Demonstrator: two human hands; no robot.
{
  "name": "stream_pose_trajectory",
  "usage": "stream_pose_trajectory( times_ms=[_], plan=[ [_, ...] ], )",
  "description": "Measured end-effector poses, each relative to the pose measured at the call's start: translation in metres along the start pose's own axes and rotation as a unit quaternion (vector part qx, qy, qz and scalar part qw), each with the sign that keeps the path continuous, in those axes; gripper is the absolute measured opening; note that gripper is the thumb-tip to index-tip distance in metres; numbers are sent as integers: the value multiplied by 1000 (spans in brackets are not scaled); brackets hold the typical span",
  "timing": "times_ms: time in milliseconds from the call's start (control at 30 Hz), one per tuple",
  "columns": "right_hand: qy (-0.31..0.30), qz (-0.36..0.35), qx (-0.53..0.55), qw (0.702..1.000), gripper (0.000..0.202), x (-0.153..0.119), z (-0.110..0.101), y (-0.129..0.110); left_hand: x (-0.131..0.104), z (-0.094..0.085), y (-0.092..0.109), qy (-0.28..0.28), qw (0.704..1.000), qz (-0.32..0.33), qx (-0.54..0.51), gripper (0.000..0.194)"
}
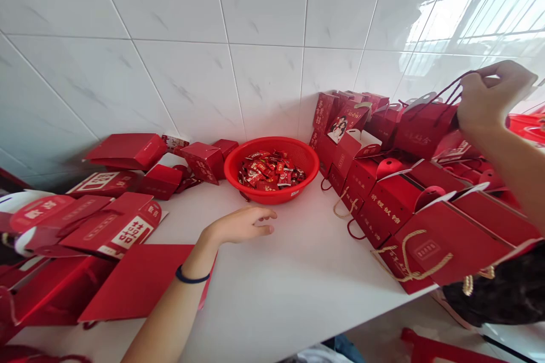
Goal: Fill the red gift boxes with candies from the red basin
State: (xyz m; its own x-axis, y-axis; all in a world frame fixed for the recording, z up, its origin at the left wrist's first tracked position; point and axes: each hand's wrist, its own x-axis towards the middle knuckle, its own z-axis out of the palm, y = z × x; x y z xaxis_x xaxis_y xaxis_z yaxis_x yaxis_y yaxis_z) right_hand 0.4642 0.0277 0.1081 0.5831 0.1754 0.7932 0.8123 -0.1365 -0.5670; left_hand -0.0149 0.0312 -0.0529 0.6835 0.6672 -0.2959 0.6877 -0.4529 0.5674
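Note:
My left hand (242,225) is over the white table (272,272), fingers apart and holding nothing, just in front of the red plastic basket (272,197). Small red wrapped packets (272,170) fill the bottom of that basket. At the upper right, my right hand (489,93) is closed on the dark red cord handles of a red gift bag (426,125), which hangs or rests among the stacked boxes (385,204) on the table's right side. The bag's lower part is hidden behind other boxes.
Flattened and folded red boxes (123,227) cover the left side, with a large red bag (140,281) near the front. A tiled wall (268,85) rises behind the table. Below the right edge are a red stool (443,349) and part of a person in dark clothing (502,289).

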Motion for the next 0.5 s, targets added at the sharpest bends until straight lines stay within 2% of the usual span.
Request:
stream_pose_trajectory(
  times_ms=[167,267,433,500],
  plan=[
    [75,7,35,997,15,-10,5,-14,-1,0,2,-16,1000,-7,11,56],
    [82,0,42,996,18,-22,5,-19,-2,-1,3,-14,1000,-12,12,56],
    [25,30,7,999,17,-40,5,-4,0,0,4,-26,999,-22,11,55],
    [-41,-5,-13,999,21,-40,7,10,0,1,5,-28,999,-24,7,55]
  ],
)
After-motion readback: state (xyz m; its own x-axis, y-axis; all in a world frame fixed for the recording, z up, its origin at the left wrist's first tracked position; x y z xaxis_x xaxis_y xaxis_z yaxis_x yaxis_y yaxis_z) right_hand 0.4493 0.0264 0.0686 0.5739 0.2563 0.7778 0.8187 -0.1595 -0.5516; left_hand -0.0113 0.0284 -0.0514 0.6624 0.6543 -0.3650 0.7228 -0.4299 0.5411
